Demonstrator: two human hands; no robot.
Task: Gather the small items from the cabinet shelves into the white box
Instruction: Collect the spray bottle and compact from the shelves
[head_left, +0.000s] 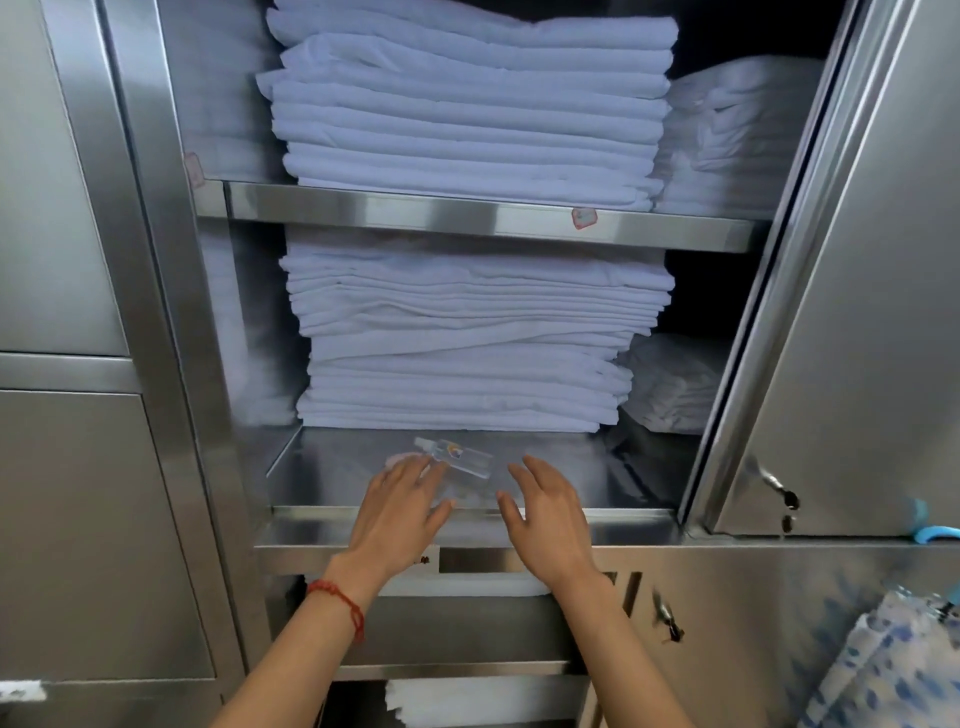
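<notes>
OK, we're at the steel cabinet shelf (545, 457): the small clear plastic bottle with a white cap (457, 456) lies on its side in front of the stack of folded white linen (462, 338). Left hand (400, 506) and right hand (545, 512) are both spread open, holding nothing. We'd pinch the bottle's body, not the cap. White box isn't in view.

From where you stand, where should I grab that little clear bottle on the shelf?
Take the clear bottle across its flat body, coming from the front with the left hand, which is nearest. It lies on its side, cap toward the back left, so the long sides are exposed.
</notes>
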